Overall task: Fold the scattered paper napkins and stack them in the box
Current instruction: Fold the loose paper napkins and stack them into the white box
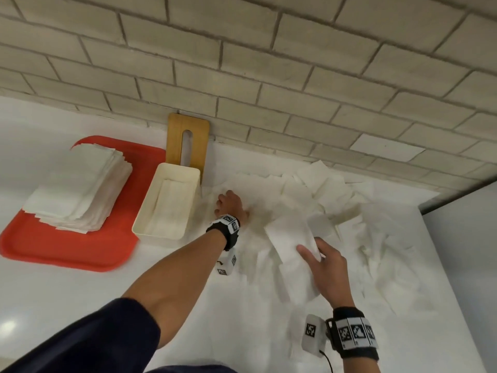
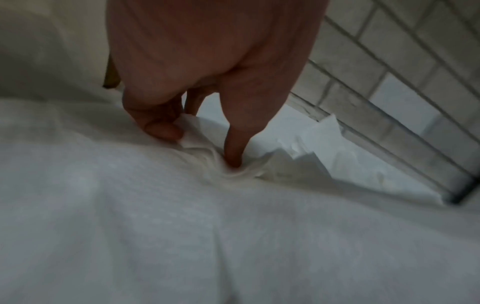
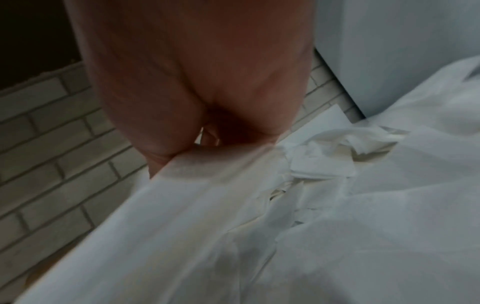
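Note:
A cream box (image 1: pixel 139 211) with folded napkins inside stands on the white counter, left of a heap of loose white paper napkins (image 1: pixel 357 219). My left hand (image 1: pixel 228 204) reaches into the heap's left edge, just right of the box; in the left wrist view its thumb and a fingertip (image 2: pixel 232 160) pinch and bunch a napkin (image 2: pixel 202 150). My right hand (image 1: pixel 320 262) holds a long folded napkin (image 1: pixel 290 238) lifted above the heap, with the thumb on top. In the right wrist view that napkin (image 3: pixel 182 205) runs under the hand, and the fingers are hidden behind it.
A red tray (image 1: pixel 67 249) at the left carries a stack of white napkins (image 1: pixel 80 189). A wooden lid with a slot (image 1: pixel 187 144) leans on the brick wall (image 1: pixel 269 76) behind the box. The counter's right edge (image 1: pixel 441 265) borders a grey panel.

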`<action>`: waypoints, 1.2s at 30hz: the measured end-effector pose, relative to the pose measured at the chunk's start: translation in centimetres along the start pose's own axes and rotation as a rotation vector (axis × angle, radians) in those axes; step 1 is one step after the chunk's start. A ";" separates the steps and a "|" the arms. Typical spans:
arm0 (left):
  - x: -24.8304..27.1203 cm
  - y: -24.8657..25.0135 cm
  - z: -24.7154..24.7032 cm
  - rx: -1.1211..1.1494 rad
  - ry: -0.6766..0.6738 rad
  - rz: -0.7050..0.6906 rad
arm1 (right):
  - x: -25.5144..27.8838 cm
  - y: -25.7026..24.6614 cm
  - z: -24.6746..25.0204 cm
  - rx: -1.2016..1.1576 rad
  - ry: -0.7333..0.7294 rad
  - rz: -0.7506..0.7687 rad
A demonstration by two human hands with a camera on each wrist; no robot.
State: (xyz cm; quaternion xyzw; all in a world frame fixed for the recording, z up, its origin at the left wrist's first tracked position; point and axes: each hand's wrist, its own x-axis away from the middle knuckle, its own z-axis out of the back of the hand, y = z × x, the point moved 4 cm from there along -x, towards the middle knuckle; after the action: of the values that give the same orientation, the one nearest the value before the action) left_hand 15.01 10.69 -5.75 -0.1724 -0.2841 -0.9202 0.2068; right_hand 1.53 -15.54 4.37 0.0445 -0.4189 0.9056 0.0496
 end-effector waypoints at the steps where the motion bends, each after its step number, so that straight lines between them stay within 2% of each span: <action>1: -0.4 0.0 0.2 0.044 -0.032 0.002 | 0.0 0.4 0.4 -0.027 0.009 -0.016; 4: -0.1 0.2 1.5 0.225 0.002 -0.047 | 0.0 0.7 0.9 -0.195 0.040 -0.055; 6: 1.4 0.1 2.5 0.268 0.051 -0.073 | -0.2 -0.1 0.5 -0.391 0.039 -0.071; 8: 3.6 -0.5 3.0 0.306 0.037 -0.075 | -0.8 -0.9 -0.7 -0.613 0.027 -0.102; 12: 9.0 -4.4 1.9 0.505 -0.084 -0.039 | -2.4 -2.1 -4.7 -1.044 0.047 -0.405; 15: 11.9 -8.6 -0.3 0.696 -0.215 0.042 | -2.6 -3.9 -8.8 -1.037 -0.119 -0.438; 18: 13.6 -11.6 -1.2 0.688 -0.296 0.052 | -2.1 -2.6 -13.7 -0.733 -0.217 -0.474; 21: 14.4 -13.8 -1.4 0.667 -0.325 0.073 | -0.9 -0.4 -16.8 -0.323 -0.247 -0.395; 24: 14.7 -14.8 -0.9 0.587 -0.299 0.037 | 0.7 -0.3 -17.5 -0.232 -0.272 -0.332; 27: 15.2 -14.6 0.4 0.417 -0.243 -0.044 | 1.4 -2.8 -15.6 -0.150 -0.142 -0.138; 30: 15.2 -14.5 1.8 0.335 -0.209 -0.114 | 1.5 -6.5 -12.8 -0.200 -0.077 0.048; 33: 15.8 -14.4 3.3 0.367 -0.186 -0.157 | 1.6 -11.7 -9.9 -0.346 -0.066 0.212; 36: 17.0 -14.1 5.7 0.435 -0.138 -0.257 | 1.1 -18.0 -8.0 -0.464 -0.099 0.350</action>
State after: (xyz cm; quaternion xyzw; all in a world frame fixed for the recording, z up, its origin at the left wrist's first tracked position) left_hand -5.18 19.90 -0.28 -0.1488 -0.5084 -0.8422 0.1004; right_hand 2.43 2.19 12.94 0.0031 -0.6181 0.7771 -0.1190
